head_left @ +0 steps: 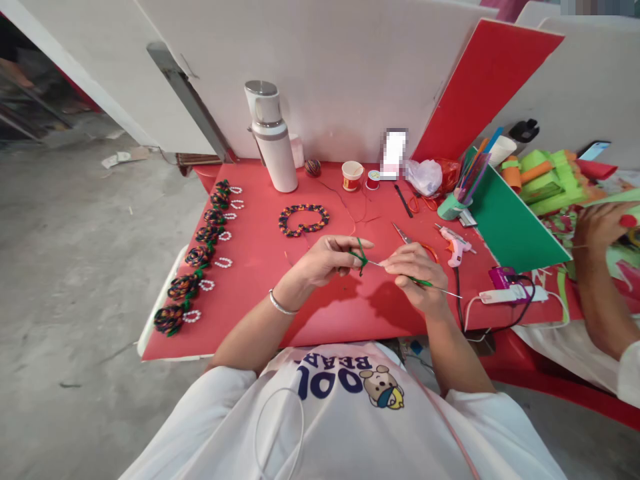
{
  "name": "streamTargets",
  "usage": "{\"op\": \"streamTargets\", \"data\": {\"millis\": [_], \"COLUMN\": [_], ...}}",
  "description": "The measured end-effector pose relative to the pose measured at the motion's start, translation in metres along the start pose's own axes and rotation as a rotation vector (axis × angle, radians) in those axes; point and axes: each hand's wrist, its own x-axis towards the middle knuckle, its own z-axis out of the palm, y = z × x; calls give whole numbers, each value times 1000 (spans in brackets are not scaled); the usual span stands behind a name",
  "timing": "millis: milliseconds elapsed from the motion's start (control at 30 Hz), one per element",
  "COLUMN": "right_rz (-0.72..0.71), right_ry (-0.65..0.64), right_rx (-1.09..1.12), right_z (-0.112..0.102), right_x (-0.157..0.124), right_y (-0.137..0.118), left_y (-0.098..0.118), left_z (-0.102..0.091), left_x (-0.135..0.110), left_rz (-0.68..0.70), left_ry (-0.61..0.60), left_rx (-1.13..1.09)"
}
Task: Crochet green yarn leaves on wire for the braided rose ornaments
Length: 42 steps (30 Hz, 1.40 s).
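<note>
Over the middle of the red table, my left hand [327, 261] is closed on green yarn [361, 257], a strand of it looped up at the index finger. My right hand [419, 275] grips a crochet hook [424, 283] with a green handle and thin metal ends. The hook's left tip meets the green yarn at my left fingertips. Behind my hands lies a ring of braided multicoloured yarn [304, 221]. Scissors with orange handles [415, 243] lie just behind my right hand, partly hidden by it.
A white thermos [273, 140], yarn ball [313, 167], paper cup [353, 175] and thread spool [373, 179] stand at the back. Several yarn flowers [183, 287] with bead loops line the left edge. Right are a pink glue gun [456, 245], power strip [514, 295] and another person's hand [603, 230].
</note>
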Motion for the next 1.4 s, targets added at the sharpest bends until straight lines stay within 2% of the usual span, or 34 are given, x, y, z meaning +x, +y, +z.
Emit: {"op": "streamTargets", "data": {"millis": [200, 367, 467, 600, 700, 800, 900, 1033, 1167, 1400], "right_rz": [62, 189, 169, 17, -53, -56, -59, -64, -57, -35], "right_ry": [41, 218, 303, 276, 324, 381, 341, 174, 109, 31], "right_rx": [121, 271, 62, -318, -452, -405, -221, -71, -82, -92], "right_z": [6, 36, 48, 51, 54, 58, 53, 36, 23, 11], "right_x": [-2, -12, -19, -23, -22, -22, -20, -15, -14, -9], "right_y": [5, 11, 10, 3, 3, 8, 15, 19, 19, 15], "left_y": [1, -9, -17, -24, -23, -18, -10, -4, -3, 1], "left_z": [2, 14, 22, 29, 34, 33, 25, 9, 1, -6], "left_x": [-1, 2, 4, 6, 5, 1, -3, -4, -2, 0], "left_rz": [-8, 13, 110, 280, 265, 154, 30, -60, -54, -51], "left_ry": [-6, -41, 54, 234, 254, 182, 79, 28, 34, 9], "left_rx": [-9, -28, 5, 2, -72, -158, -196, -162, -138, -79]}}
